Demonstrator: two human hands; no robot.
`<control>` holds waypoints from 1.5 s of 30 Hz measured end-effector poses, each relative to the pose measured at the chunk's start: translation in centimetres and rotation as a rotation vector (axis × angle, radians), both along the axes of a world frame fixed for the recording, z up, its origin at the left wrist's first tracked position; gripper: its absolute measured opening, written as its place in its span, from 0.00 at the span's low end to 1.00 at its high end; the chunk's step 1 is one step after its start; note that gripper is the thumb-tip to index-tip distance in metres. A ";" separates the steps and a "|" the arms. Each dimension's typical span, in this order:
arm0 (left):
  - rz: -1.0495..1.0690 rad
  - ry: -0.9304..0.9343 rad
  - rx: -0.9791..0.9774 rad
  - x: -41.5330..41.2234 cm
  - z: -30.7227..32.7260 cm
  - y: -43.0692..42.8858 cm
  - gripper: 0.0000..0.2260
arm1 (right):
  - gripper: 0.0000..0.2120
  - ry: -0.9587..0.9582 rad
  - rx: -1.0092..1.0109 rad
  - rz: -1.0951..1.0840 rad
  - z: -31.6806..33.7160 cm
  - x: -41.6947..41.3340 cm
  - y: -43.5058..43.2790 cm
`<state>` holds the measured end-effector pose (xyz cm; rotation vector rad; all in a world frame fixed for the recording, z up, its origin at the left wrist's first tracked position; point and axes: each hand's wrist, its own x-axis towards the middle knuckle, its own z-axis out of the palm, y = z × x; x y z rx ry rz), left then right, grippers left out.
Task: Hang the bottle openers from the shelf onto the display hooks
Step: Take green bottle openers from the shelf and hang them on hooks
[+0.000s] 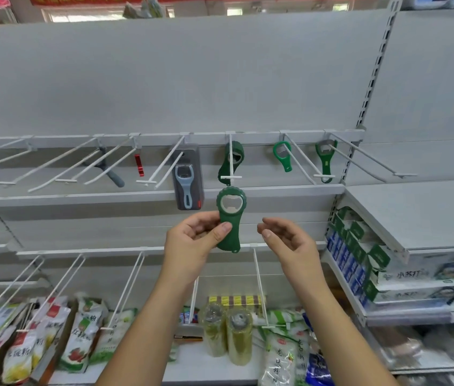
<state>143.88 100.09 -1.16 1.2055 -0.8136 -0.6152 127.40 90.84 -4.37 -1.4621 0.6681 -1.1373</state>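
The left hand [192,240] pinches a green bottle opener [230,218] upright just below the display hook [231,162]; right hand [287,240] loosely curled, empty; next, likely threading its ring onto the hook tip.

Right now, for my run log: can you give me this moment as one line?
left hand: grips green bottle opener | right hand: open, apart from it | opener: upright, below tip of hook | state: not yet hung

Left hand [192,242] pinches a dark green plastic bottle opener [231,215] upright, white wire hook [231,177] at twelve o'clock; right hand [287,242] loose at three o'clock.
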 end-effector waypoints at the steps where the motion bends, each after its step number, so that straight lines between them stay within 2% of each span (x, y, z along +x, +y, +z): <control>1: 0.005 -0.001 -0.008 -0.1 0.2 0.1 0.10 | 0.10 -0.005 0.002 0.005 0.0 -0.1 0.1; 7: 0.034 0.014 -0.047 -0.3 1.0 -0.4 0.12 | 0.11 -0.031 0.026 0.016 0.3 -0.8 0.2; 22: 0.173 -0.050 0.043 1.2 1.1 -5.6 0.07 | 0.11 -0.018 0.033 0.032 -0.5 -4.2 -0.7; 30: 0.177 -0.005 0.078 4.0 0.5 -11.7 0.09 | 0.11 0.035 0.067 -0.059 -1.1 -4.5 -1.2; 35: 0.183 0.031 0.094 6.8 -0.3 -15.1 0.05 | 0.09 0.075 0.052 -0.126 -0.7 -4.6 -1.6; 40: 0.160 0.077 0.118 8.8 -1.4 -17.9 0.06 | 0.08 0.067 0.070 -0.189 -0.6 -4.1 -1.8; 45: 0.131 0.037 0.113 9.4 -2.0 -19.0 0.08 | 0.10 0.031 0.099 -0.224 -0.9 -3.9 -1.5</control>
